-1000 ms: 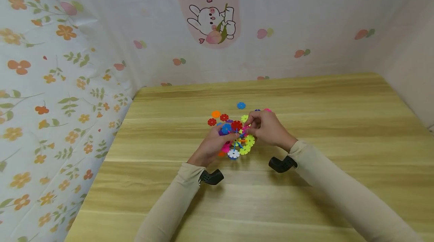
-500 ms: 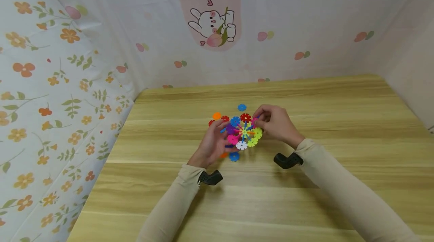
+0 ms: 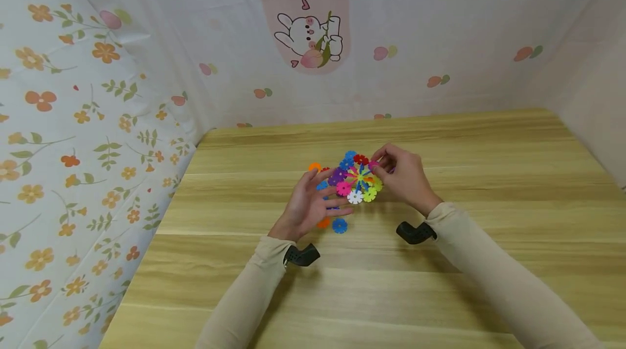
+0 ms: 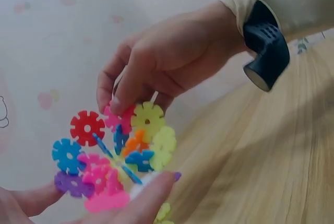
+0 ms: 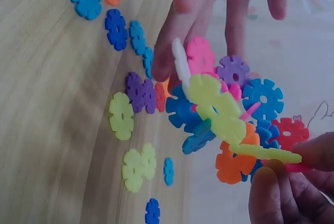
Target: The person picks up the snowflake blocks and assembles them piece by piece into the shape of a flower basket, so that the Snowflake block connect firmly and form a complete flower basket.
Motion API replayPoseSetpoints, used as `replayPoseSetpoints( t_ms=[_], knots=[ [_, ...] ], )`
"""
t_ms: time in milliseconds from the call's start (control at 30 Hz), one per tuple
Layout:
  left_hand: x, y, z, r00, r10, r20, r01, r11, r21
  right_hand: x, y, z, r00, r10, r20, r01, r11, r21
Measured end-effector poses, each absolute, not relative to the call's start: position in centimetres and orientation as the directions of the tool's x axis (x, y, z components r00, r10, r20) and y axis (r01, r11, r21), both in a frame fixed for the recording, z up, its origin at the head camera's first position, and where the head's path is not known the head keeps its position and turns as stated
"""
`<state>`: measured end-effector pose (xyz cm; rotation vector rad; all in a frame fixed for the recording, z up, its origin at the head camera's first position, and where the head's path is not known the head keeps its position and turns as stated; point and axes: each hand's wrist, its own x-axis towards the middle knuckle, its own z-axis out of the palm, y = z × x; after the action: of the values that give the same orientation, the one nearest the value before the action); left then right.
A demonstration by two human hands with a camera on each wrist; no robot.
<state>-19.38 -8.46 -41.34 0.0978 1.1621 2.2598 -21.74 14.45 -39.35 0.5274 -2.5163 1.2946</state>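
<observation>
A wheel-shaped build of slotted plastic snowflake discs (image 3: 361,177) is held up above the table, with red, blue, purple, pink, white and yellow discs around its rim. My right hand (image 3: 407,179) pinches its rim at a pink disc (image 4: 119,119), between thumb and fingertips. In the right wrist view a yellow disc (image 5: 265,153) also lies close to those fingertips. My left hand (image 3: 302,209) is beside the wheel's left side, palm turned up and fingers spread. Whether those fingers touch the wheel cannot be told.
Loose snowflake discs lie on the wooden table (image 3: 464,278) beneath and around the hands, among them an orange disc (image 3: 314,167), a blue disc (image 3: 339,225) and a yellow disc (image 5: 121,116). A patterned cloth (image 3: 235,55) hangs behind the table.
The left hand has let go of the wheel and spread its fingers. The right hand has moved up and to the right with the wheel, whose face now shows more fully.
</observation>
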Motion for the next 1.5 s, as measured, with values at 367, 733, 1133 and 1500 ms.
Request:
replayPoseSetpoints(
  t_ms=[367, 733, 1133, 1500],
  knots=[
    [-19.3, -7.8, -40.7, -0.823, 0.554, -0.127, -0.364, -0.342, 0.866, -21.8, 14.2, -39.4, -0.918, -0.114, 0.379, -0.380, 0.525, -0.761],
    [-19.6, -7.3, -40.6, -0.794, 0.583, -0.175, -0.523, -0.507, 0.685, -20.0, 12.6, -39.2, -0.702, -0.280, 0.655, -0.690, 0.493, -0.529],
    [-20.2, -6.4, -39.8, -0.883, 0.455, -0.113, -0.403, -0.611, 0.682, -18.6, 11.8, -40.2, -0.165, -0.667, 0.726, -0.830, 0.492, 0.263],
    [-20.0, -7.0, -39.8, -0.928, 0.371, 0.015, -0.202, -0.540, 0.817, -18.5, 12.2, -40.5, -0.186, -0.729, 0.659, -0.819, 0.486, 0.306]
  ],
)
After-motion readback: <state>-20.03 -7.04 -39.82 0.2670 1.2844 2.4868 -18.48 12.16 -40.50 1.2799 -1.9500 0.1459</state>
